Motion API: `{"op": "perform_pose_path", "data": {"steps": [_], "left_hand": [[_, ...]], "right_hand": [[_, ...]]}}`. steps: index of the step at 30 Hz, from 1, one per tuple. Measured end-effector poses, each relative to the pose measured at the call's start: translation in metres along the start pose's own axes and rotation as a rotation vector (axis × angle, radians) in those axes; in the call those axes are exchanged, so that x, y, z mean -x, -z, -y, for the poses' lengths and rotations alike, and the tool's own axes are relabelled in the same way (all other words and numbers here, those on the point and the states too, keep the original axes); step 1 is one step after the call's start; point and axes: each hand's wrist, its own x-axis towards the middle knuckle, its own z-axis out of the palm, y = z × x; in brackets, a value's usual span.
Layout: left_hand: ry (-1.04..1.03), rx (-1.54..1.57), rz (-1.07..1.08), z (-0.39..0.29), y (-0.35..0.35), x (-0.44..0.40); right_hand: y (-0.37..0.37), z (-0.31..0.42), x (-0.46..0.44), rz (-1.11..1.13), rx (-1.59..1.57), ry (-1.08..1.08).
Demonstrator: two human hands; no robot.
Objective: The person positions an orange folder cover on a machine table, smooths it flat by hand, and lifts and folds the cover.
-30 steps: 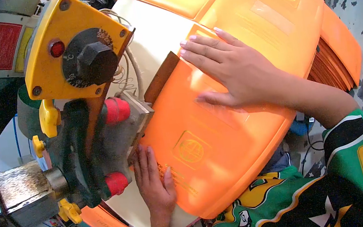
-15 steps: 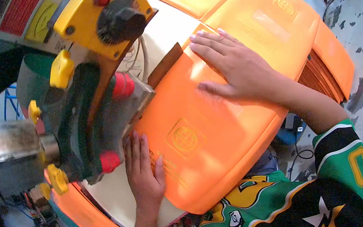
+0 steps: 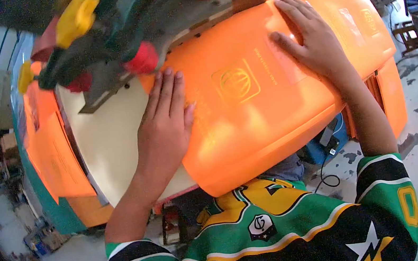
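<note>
A glossy orange plastic cover (image 3: 251, 124) with a stamped globe emblem lies on the cream work surface (image 3: 107, 145), its far edge against the machine's metal bar (image 3: 249, 1). My left hand (image 3: 165, 120) rests flat at the cover's left end, fingers stretched towards the bar. Palm down, my right hand (image 3: 314, 41) lies near the far right corner, fingers extended and thumb apart. Neither hand grips anything. Over the far edge stands the machine, with red knobs (image 3: 141, 58) and a yellow knob (image 3: 78, 20); its upper part is out of view.
More orange covers (image 3: 347, 9) lie to the right, with a stack (image 3: 389, 100) below them. Orange sheets (image 3: 54, 152) sit at the left. A blue box (image 3: 323, 144) with a black cable is under the table's right side. A wooden stool (image 3: 410, 38) stands behind.
My view has turned, so the machine sits higher in the picture. My right hand has shifted towards the cover's far right corner. My left hand stays flat at the left end.
</note>
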Motion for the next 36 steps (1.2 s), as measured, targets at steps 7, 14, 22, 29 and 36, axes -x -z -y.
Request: {"op": "perform_pose_path", "data": {"steps": [7, 14, 22, 29, 36], "left_hand": [[0.027, -0.078, -0.021, -0.005, -0.002, 0.035], [0.104, 0.022, -0.076, -0.023, -0.002, 0.065], [0.073, 0.39, -0.202, -0.039, 0.005, 0.107], [0.197, 0.8, -0.557, -0.075, -0.04, 0.186], [0.628, 0.947, -0.356, -0.095, -0.085, 0.186]], "right_hand": [[-0.002, -0.001, -0.001, 0.014, -0.01, -0.025], [-0.005, -0.005, -0.002, 0.015, -0.02, -0.002], [-0.008, -0.01, 0.0, 0.012, -0.026, 0.008], [-0.013, -0.016, -0.001, -0.005, 0.01, 0.044], [-0.018, -0.023, 0.004, -0.024, -0.005, 0.058]]}}
